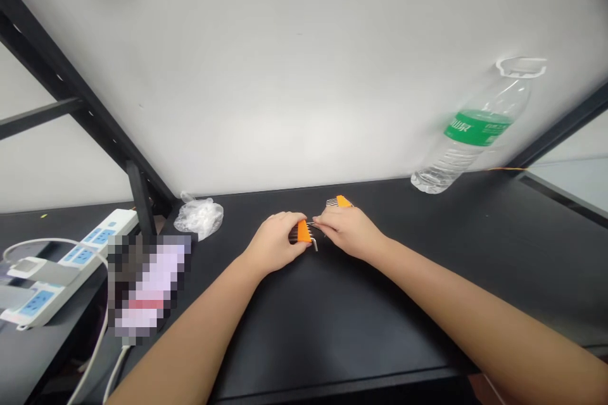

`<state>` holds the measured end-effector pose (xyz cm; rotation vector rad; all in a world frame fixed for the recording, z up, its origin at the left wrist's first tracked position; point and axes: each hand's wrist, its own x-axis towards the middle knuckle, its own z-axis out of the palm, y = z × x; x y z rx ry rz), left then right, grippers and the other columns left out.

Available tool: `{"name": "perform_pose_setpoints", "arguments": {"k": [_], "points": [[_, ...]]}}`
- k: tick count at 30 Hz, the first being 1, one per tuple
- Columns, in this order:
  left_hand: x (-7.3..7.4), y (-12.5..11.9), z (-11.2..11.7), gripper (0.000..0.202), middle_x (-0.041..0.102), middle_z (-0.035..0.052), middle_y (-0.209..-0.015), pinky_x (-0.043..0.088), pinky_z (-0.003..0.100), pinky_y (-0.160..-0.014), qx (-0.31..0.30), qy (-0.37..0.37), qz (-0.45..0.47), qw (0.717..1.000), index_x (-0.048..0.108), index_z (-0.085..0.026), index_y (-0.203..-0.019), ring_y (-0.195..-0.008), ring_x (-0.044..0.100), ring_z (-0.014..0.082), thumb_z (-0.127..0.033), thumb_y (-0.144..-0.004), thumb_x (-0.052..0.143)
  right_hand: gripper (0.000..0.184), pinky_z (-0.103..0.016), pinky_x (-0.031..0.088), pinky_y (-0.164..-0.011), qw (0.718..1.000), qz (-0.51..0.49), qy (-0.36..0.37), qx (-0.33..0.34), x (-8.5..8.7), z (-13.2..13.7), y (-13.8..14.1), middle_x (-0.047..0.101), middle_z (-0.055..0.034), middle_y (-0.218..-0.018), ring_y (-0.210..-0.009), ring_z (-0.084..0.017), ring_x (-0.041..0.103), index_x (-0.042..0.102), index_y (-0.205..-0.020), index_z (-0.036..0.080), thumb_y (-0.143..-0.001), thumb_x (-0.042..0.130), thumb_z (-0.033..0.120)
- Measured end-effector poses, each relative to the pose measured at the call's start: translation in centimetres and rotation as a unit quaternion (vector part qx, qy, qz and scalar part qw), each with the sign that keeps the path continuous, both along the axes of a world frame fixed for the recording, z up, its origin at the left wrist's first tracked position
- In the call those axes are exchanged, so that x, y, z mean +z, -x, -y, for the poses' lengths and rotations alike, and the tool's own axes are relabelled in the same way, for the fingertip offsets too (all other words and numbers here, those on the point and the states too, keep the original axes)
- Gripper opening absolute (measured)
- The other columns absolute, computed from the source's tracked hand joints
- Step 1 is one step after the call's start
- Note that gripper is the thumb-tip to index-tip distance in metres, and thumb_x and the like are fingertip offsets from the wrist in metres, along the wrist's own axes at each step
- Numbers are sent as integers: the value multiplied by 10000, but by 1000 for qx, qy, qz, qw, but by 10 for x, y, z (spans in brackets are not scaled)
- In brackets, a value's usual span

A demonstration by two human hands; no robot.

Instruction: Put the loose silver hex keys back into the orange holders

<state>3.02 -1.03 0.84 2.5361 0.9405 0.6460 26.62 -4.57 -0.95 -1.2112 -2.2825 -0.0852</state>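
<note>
My left hand [274,242] is closed around an orange holder [303,231] with several thin metal hex keys in it, resting on the black table [332,323]. My right hand [346,230] pinches one of the metal keys [311,225] sticking out of that holder. Just behind my right hand lies a second orange holder [341,202] with metal keys. Both hands meet near the middle of the table, close to the white wall.
A crumpled clear plastic bag [198,216] lies to the left by a black frame post [141,201]. White power strips [71,259] with cables sit at far left. A clear water bottle with a green label [470,139] stands at the right rear.
</note>
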Motion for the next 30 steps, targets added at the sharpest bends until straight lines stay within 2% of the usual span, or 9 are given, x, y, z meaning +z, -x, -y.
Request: {"name": "perform_pose_setpoints", "arguments": {"k": [5,10,14,17,20,22,24,26,30], "points": [[1,-2,2,363,714,22,-995,514,389,-859,-1,-25,-23,999,656,-240,-1159,-909,655,231,-339,-822,745,225,-334,463,-747,1000,13,24,8,12,9,11,690,-94,-911,-813,-200,629,724,-981,185,-1007,502,166],[-2,0,0,394,722,19,-1021,512,396,-880,1,-19,-1,1000,650,-266,-1225,-922,654,229,-360,-852,735,177,-352,506,-736,970,-202,134,32,18,12,18,684,-76,-991,-807,-192,630,650,-1115,220,-985,531,239],[-4,3,-3,445,722,30,-1111,517,418,-946,5,-14,36,999,640,-278,-1275,-985,657,231,-366,-852,749,206,-338,514,-664,863,-416,283,40,9,3,11,668,-36,-853,-700,-168,605,660,-1053,217,-967,603,395],[-3,3,-3,504,699,53,-1228,512,427,-1013,-16,-15,70,997,611,-283,-1345,-1132,633,247,-342,-862,744,311,-311,476,-620,782,-500,366,73,4,-2,6,628,-18,-717,-656,-159,578,700,-1059,191,-936,663,474],[-2,3,-3,545,670,61,-1315,484,455,-1078,-35,-17,81,996,581,-288,-1391,-1240,587,261,-302,-869,736,346,-288,443,-583,708,-558,417,115,5,-4,5,681,-51,-860,-670,-147,591,707,-1112,199,-927,682,491],[-2,3,-3,561,660,58,-1340,457,478,-1113,-38,-20,78,996,574,-293,-1400,-1274,567,268,-286,-864,739,335,-275,431,-557,681,-578,432,127,6,-4,5,693,-71,-1032,-664,-130,601,697,-1112,214,-907,714,478],[-2,3,-3,590,645,57,-1369,441,480,-1131,-37,-22,76,996,554,-295,-1425,-1307,545,267,-269,-864,735,330,-265,427,-542,670,-582,443,125,7,-2,8,690,-66,-1037,-655,-126,609,684,-1101,214,-898,731,470],[-1,2,-1,626,631,54,-1396,433,472,-1142,-39,-24,73,996,524,-294,-1456,-1338,523,264,-247,-866,727,335,-261,432,-538,666,-575,460,121,5,-1,12,679,-44,-881,-642,-135,608,675,-1075,198,-905,722,483],[2,-1,3,639,626,43,-1414,412,477,-1156,-53,-30,57,997,507,-302,-1470,-1369,503,268,-232,-871,717,350,-248,407,-501,678,-553,474,99,0,1,22,626,-7,-703,-554,-121,554,643,-927,179,-896,720,519]]}}
